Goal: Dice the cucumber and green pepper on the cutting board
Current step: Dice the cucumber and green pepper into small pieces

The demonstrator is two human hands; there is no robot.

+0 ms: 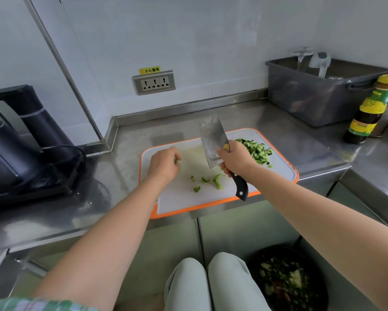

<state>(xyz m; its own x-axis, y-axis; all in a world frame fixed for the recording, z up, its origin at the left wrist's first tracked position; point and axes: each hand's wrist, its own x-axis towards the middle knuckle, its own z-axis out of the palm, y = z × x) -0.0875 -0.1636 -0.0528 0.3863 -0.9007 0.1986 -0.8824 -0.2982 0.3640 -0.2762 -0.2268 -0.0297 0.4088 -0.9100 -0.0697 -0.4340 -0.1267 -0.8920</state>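
A steel table (130, 140) runs along a white wall, carrying a black kettle (6, 149) cut off at the left edge and a grey tub (312, 95) whose contents are hard to make out. Between them lies the orange-rimmed cutting board (181, 196), its near edge overhanging the table front. On the floor, a dark bin (287, 279) holds blurred scraps. Both bare forearms reach in over the board. The cleaver (212, 140) is raised clear of it, blade tilted up and away. The right hand (234, 157) is wrapped around the cleaver's black handle, hiding its upper part. The left hand (163, 163), knuckles up, curls its fingers around green pepper seen only as a sliver at the fingertips. Diced cucumber (257, 150) is heaped at the board's far right corner, partly behind the right hand. Loose pepper pieces (217, 181) lie mid-board.
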